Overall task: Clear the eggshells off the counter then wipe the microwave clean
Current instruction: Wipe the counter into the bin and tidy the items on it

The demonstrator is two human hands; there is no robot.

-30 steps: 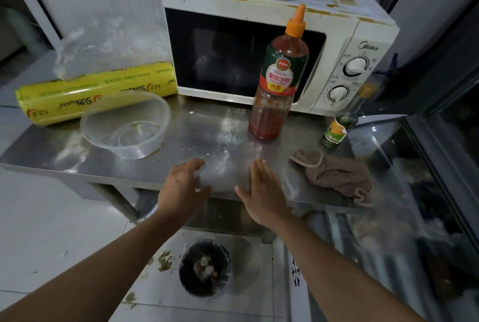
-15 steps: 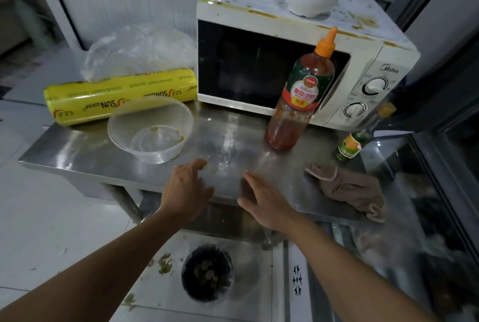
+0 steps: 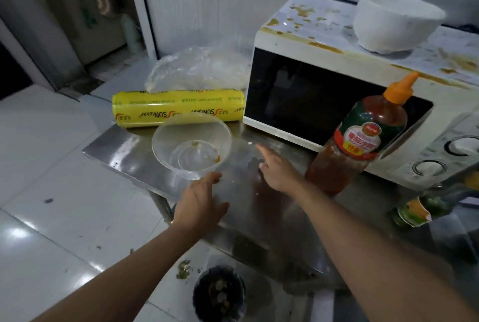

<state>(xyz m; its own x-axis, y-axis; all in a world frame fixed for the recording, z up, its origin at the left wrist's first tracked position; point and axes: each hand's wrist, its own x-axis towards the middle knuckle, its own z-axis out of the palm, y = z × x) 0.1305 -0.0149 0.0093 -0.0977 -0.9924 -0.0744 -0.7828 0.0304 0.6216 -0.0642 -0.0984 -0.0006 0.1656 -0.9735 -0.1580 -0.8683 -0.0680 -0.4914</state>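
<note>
Fingers point(image 3: 261, 152) of right hand point(image 3: 278, 171) extended, empty; eggshell fleck point(image 3: 249, 143) at 11 o'clock, just beside; left hand point(image 3: 201, 203) farther, open.

your left hand point(image 3: 201, 205) rests open at the counter's point(image 3: 124, 150) front edge, just below the clear bowl point(image 3: 191, 146). your right hand point(image 3: 278, 170) points mid-counter beside the sauce bottle point(image 3: 363, 135). stained microwave point(image 3: 324, 67) at the back edge.

Dim, cool light, and your wide lens bends the edges.
Glare sits on the glossy white floor tiles point(image 3: 15, 232) at eight o'clock; the white knobbed microwave point(image 3: 383, 104) and small green glass bottle point(image 3: 414, 211) at three o'clock smear with blur.
</note>
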